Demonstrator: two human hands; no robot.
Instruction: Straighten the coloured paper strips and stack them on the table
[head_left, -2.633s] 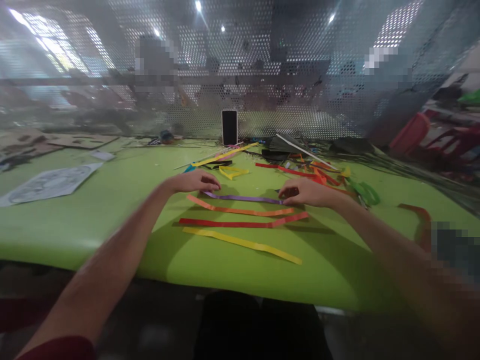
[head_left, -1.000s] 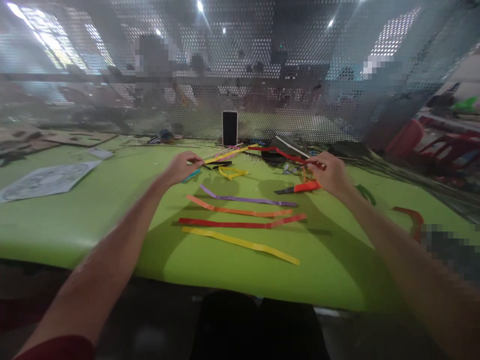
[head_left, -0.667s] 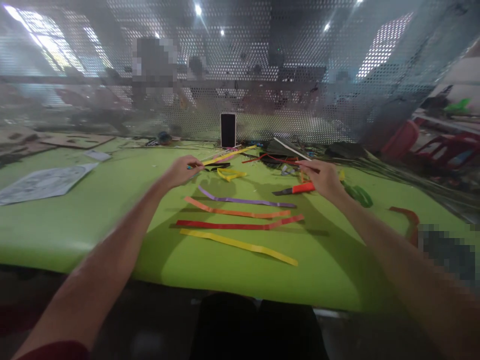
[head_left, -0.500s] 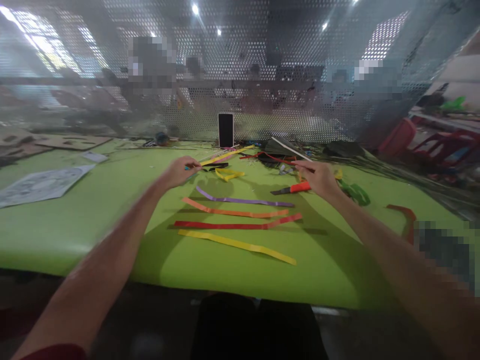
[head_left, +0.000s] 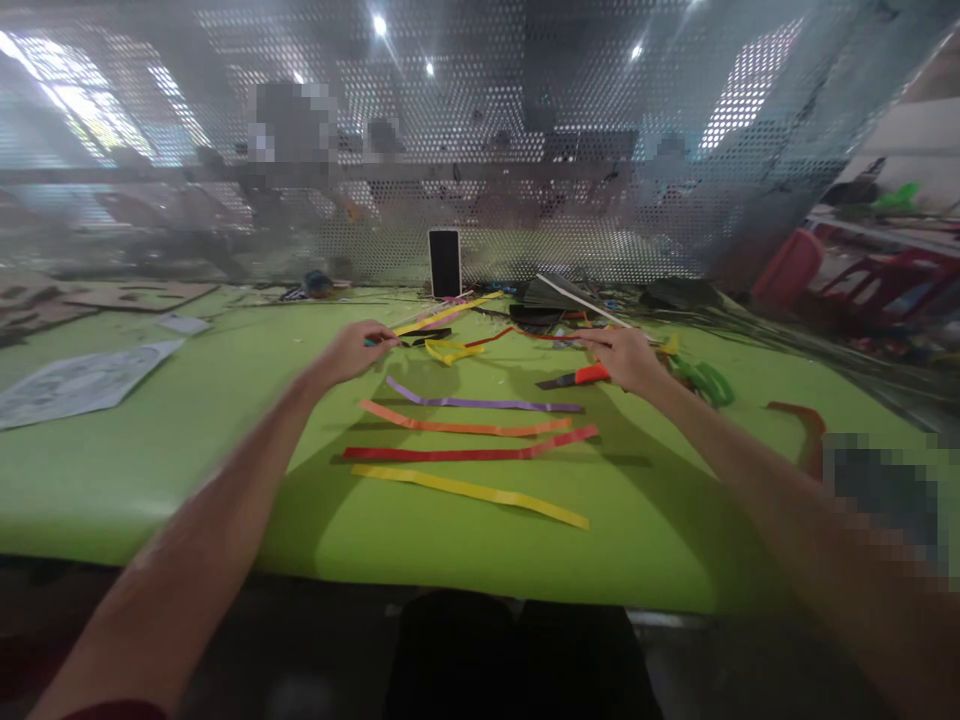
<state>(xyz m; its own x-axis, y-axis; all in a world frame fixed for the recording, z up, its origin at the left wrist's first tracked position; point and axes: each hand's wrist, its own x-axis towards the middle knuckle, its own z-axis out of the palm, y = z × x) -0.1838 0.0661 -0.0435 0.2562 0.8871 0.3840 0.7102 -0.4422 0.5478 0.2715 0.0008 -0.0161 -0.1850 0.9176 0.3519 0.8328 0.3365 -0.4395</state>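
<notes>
Head view: right hand [head_left: 628, 360] pinches bent red strip [head_left: 512, 330], end hidden.

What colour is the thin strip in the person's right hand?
The thin strip in the right hand is red, seen in the head view.

The dark red sleeve [head_left: 116, 711] shows a curved hem between seven and eight o'clock. Left hand [head_left: 358, 349] and right hand [head_left: 624, 356] are bare; black clothing [head_left: 517, 660] covers the lap at six o'clock.
</notes>
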